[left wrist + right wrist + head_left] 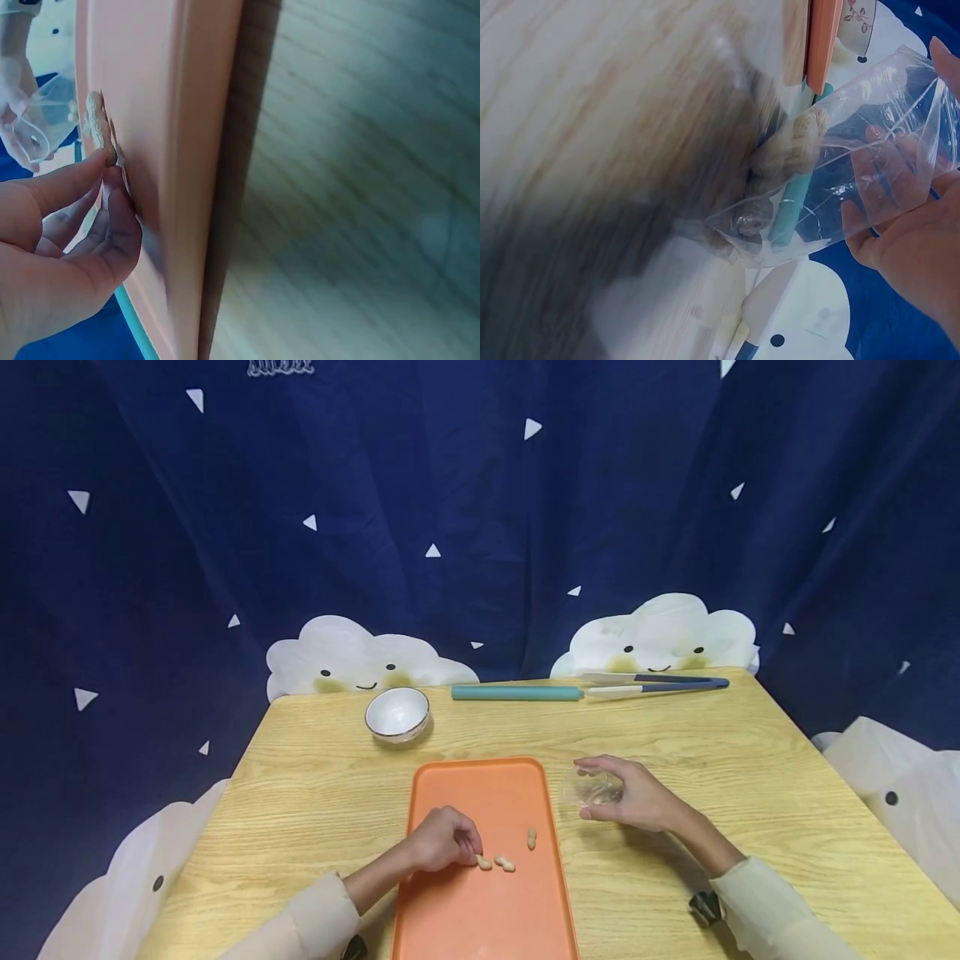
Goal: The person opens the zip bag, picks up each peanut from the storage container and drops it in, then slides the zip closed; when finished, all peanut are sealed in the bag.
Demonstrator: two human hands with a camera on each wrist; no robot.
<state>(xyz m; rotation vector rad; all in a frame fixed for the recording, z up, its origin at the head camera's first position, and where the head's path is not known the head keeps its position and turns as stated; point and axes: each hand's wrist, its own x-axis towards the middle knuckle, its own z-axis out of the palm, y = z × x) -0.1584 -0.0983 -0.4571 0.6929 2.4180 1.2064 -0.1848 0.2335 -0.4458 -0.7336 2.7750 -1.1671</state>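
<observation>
On the orange tray (pixel 480 910), my left hand (pixel 442 841) pinches one end of a peanut (pixel 97 124) between thumb and fingertips. Right of that hand lie another peanut (pixel 505 863) and, farther up the tray, a third peanut (pixel 532 838), both in their shells. Beyond the tray's right edge, my right hand (pixel 637 797) holds a clear plastic bag (pixel 877 112) at its mouth, thumb and fingers spread around the opening. Several peanuts (pixel 802 146) show through the plastic at the bag's lower end.
A white bowl (pixel 397 714) with a dark rim stands behind the tray to the left. Along the table's back edge lie a teal stick (pixel 517 693) and blue-and-white tongs (pixel 675 685). A dark blue curtain (pixel 480 510) hangs behind the wooden table (pixel 315 793).
</observation>
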